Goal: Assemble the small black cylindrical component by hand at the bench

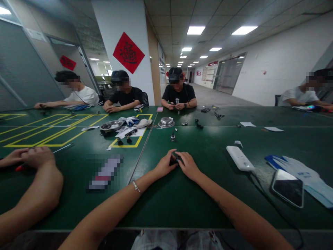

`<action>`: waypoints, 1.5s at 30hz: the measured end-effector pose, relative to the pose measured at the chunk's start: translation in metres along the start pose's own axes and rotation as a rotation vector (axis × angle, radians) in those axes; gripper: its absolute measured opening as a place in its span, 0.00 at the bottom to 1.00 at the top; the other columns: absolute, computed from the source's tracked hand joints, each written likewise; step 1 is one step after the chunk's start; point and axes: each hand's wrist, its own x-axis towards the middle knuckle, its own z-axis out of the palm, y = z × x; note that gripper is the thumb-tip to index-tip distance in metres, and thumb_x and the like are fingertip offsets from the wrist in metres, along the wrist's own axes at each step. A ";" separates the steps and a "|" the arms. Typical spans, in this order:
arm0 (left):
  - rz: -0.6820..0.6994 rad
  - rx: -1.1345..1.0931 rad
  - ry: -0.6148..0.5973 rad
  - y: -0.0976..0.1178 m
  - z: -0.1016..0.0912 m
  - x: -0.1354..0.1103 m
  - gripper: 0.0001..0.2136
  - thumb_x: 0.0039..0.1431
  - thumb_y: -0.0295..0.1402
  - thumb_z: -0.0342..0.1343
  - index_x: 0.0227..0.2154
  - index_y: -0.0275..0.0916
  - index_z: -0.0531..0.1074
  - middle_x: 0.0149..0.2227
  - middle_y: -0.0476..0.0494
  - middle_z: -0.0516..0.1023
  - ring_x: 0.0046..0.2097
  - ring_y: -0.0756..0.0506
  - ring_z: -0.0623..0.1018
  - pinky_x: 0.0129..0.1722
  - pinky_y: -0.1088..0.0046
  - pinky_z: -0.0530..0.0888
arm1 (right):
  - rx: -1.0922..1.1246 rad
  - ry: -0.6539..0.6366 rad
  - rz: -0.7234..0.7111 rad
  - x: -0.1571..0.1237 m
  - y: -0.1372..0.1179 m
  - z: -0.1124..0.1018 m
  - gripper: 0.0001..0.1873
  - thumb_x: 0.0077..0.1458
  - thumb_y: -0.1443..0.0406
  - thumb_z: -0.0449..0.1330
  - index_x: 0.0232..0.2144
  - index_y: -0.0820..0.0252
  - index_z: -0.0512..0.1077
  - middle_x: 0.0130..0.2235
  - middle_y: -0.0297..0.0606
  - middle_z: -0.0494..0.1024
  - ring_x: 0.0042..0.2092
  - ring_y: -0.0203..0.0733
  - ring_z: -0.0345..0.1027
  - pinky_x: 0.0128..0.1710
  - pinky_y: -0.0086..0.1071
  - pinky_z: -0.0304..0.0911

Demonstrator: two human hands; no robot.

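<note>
Both my hands meet over the green table (161, 208), around a small dark part (173, 159) whose kind I cannot make out. My left hand (165, 164) is curved about it from the left, thumb and fingers closing on its side. From the right, my right hand (187, 166) has its fingertips on the same part, partly covering it. A bracelet (136, 186) circles my left wrist. Just beyond my hands, a small metal piece with an upright stem (172, 136) stands on the table.
A metal bowl (166, 122) and a steel dish (111, 125) lie farther off. To the right are a white power bank (239, 158) with a cable, a phone (287, 188) and gloves (299, 170). A neighbour's hands (36, 157) hold a screwdriver at left; several people sit opposite.
</note>
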 end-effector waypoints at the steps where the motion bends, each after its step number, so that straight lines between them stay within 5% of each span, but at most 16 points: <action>1: -0.001 0.005 0.000 0.001 0.000 0.000 0.33 0.49 0.26 0.56 0.57 0.42 0.49 0.34 0.50 0.69 0.37 0.48 0.73 0.41 0.68 0.71 | -0.013 -0.004 0.006 0.000 0.001 0.000 0.18 0.56 0.70 0.51 0.49 0.60 0.67 0.43 0.43 0.71 0.44 0.45 0.62 0.44 0.40 0.60; 10: 0.008 0.021 0.006 0.003 0.000 0.000 0.31 0.50 0.26 0.55 0.57 0.40 0.50 0.36 0.49 0.69 0.39 0.48 0.73 0.43 0.67 0.72 | -0.003 -0.003 -0.042 0.001 0.003 0.003 0.16 0.56 0.71 0.52 0.47 0.59 0.69 0.44 0.41 0.73 0.45 0.44 0.63 0.45 0.38 0.60; 16: 0.027 0.055 0.005 0.005 0.000 0.000 0.30 0.50 0.26 0.54 0.56 0.39 0.51 0.36 0.48 0.70 0.39 0.47 0.73 0.42 0.67 0.71 | -0.051 0.007 0.047 0.002 0.000 0.003 0.15 0.55 0.67 0.54 0.46 0.60 0.68 0.40 0.42 0.73 0.41 0.45 0.64 0.42 0.39 0.60; 24: 0.108 0.086 0.010 0.007 -0.002 0.001 0.33 0.52 0.28 0.56 0.59 0.40 0.45 0.46 0.41 0.71 0.48 0.45 0.72 0.50 0.64 0.68 | 0.038 0.186 0.130 -0.004 -0.002 0.003 0.21 0.58 0.63 0.48 0.53 0.63 0.59 0.42 0.45 0.69 0.44 0.46 0.63 0.45 0.41 0.60; 30: 0.134 0.330 -0.168 0.013 -0.007 0.018 0.13 0.59 0.32 0.50 0.47 0.41 0.65 0.42 0.45 0.75 0.43 0.45 0.74 0.45 0.67 0.69 | 0.073 0.382 0.152 -0.004 0.006 -0.001 0.21 0.60 0.63 0.43 0.54 0.62 0.56 0.44 0.45 0.66 0.46 0.45 0.61 0.47 0.43 0.59; 35: -0.081 0.684 -0.096 -0.014 -0.049 0.050 0.13 0.57 0.36 0.52 0.46 0.46 0.68 0.39 0.47 0.76 0.40 0.46 0.74 0.40 0.72 0.69 | 0.084 0.338 0.165 -0.003 0.006 -0.002 0.17 0.60 0.64 0.44 0.50 0.61 0.61 0.47 0.47 0.63 0.50 0.46 0.58 0.51 0.44 0.58; 38: -0.207 0.787 0.020 -0.038 -0.092 0.063 0.13 0.55 0.34 0.53 0.44 0.42 0.71 0.42 0.40 0.75 0.49 0.38 0.70 0.46 0.63 0.66 | 0.063 0.269 0.209 -0.004 0.002 -0.003 0.17 0.60 0.65 0.44 0.51 0.60 0.60 0.48 0.47 0.62 0.51 0.46 0.57 0.51 0.43 0.58; 41: -0.329 0.866 0.164 -0.061 -0.128 0.061 0.12 0.56 0.33 0.51 0.42 0.38 0.72 0.44 0.34 0.74 0.57 0.30 0.59 0.51 0.50 0.58 | 0.046 0.208 0.241 -0.004 0.000 -0.005 0.18 0.60 0.65 0.44 0.52 0.59 0.60 0.48 0.47 0.61 0.51 0.47 0.57 0.50 0.43 0.60; 45: -0.420 1.058 0.316 -0.085 -0.155 0.049 0.12 0.55 0.32 0.50 0.41 0.35 0.73 0.47 0.33 0.72 0.59 0.31 0.56 0.54 0.52 0.55 | 0.058 0.203 0.240 -0.004 0.003 -0.005 0.17 0.60 0.65 0.45 0.50 0.58 0.62 0.47 0.46 0.60 0.50 0.46 0.58 0.49 0.42 0.60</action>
